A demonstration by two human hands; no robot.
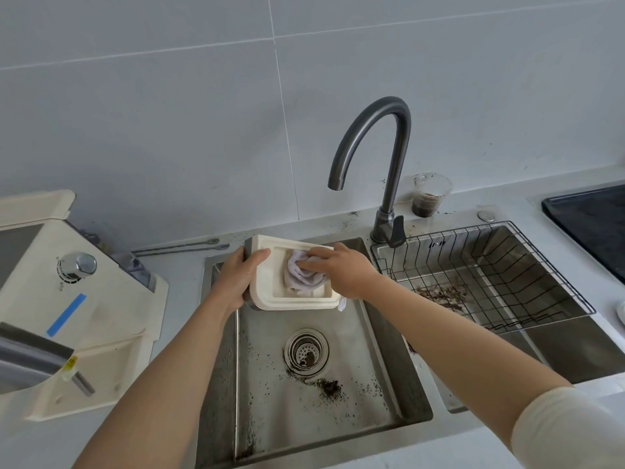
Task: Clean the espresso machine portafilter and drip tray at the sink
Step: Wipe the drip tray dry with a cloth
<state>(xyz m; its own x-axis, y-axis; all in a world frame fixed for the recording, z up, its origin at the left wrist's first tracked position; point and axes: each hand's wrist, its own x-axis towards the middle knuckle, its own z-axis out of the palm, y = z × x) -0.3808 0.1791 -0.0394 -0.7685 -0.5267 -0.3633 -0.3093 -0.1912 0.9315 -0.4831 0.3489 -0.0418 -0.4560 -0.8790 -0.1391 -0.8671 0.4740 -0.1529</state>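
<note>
A cream drip tray (pixel 270 292) is held over the far end of the left sink basin (pixel 355 397). My left hand (pixel 236 279) grips its left edge, thumb over the rim. My right hand (pixel 341 270) presses a crumpled white cloth (pixel 301 275) into the tray's recess. Dark coffee grounds (pixel 329 387) speckle the basin floor around the drain (pixel 306 350). The cream espresso machine (pixel 77 299) stands on the counter to the left. No portafilter can be made out for certain.
A dark gooseneck faucet (pixel 382 157) rises behind the sink, no water running. A wire rack (pixel 483 275) sits in the right basin with grounds beneath. A plastic cup (pixel 429 196) of dark liquid stands by the wall. Two thin tools (pixel 182 247) lie behind the basin. A black cooktop (pixel 592 221) is far right.
</note>
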